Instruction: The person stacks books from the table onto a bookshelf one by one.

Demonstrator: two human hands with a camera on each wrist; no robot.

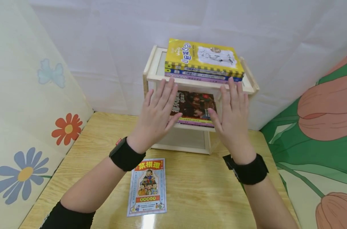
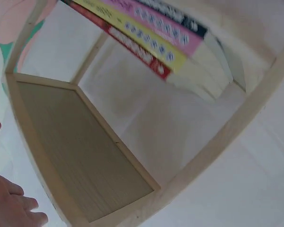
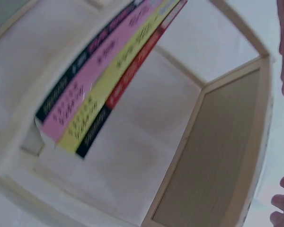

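Observation:
A small pale wooden shelf (image 1: 179, 144) stands on the table against the wall. On its top tier lies a stack of books, the uppermost a yellow comic book (image 1: 202, 55). A second stack, topped by a dark-covered book (image 1: 196, 105), lies on the middle tier; its pink, yellow and red spines (image 2: 146, 40) show in both wrist views. My left hand (image 1: 157, 114) is raised before the left part of the shelf, fingers straight and holding nothing. Likewise, my right hand (image 1: 235, 117) is held up at the right, straight fingertips overlapping the top tier's front edge in the head view.
A light blue booklet (image 1: 147, 187) with cartoon figures lies on the wooden table (image 1: 199, 190), near my left wrist. White cloth (image 1: 110, 47) hangs behind the shelf. Flower-printed panels (image 1: 24, 127) flank the table on both sides.

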